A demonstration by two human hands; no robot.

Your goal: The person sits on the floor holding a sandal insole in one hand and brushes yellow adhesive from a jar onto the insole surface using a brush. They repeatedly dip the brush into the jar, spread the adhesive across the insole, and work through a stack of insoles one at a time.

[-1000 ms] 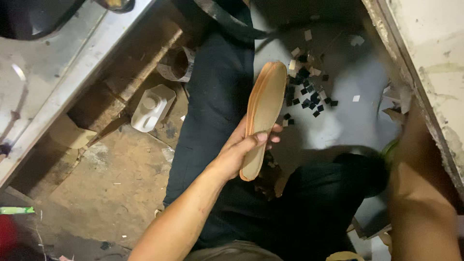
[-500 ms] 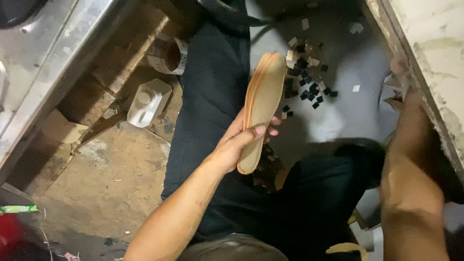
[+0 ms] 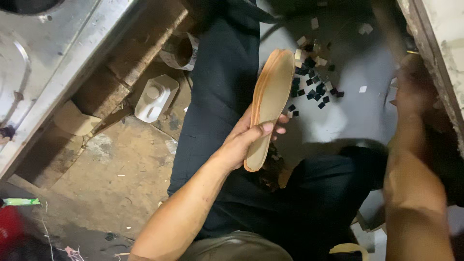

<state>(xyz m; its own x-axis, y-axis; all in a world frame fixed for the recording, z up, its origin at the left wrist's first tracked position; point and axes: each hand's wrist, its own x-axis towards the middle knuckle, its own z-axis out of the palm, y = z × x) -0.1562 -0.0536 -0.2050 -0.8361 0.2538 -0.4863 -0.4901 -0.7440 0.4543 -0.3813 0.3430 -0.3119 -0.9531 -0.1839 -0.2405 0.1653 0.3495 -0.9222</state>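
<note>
I see my left hand [image 3: 244, 140] near the middle of the scene, closed around a stack of tan shoe insoles [image 3: 268, 104]. The thumb lies across the flat top face and the fingers wrap under the far edge. The insoles are thin and flat, with a long rounded shape like a foot, and their surface looks matte, like pressed fibreboard or leather. At the left edge I can count several layers, with an orange tone between them. The stack is held in the air above my dark trousers [image 3: 220, 96], the toe end pointing far and the heel end near.

My right hand [image 3: 411, 89] is at the far right, beside the edge of a pale, worn board [image 3: 435, 43]. It is blurred, so I cannot tell if it is open or closed, or if it holds something.

On the grey floor to the right of the insoles lie many small square pieces [image 3: 314, 79], some black and some pale, scattered loosely. On the left, a white plastic bottle [image 3: 155, 96] lies on its side on the dirty, brown ground. Just beyond it is a roll of tape [image 3: 180, 52] with a cardboard core. Further left runs a long dull metal surface [image 3: 63, 53], scratched and grey. A small green packet [image 3: 19, 201] lies at the near left.
</note>
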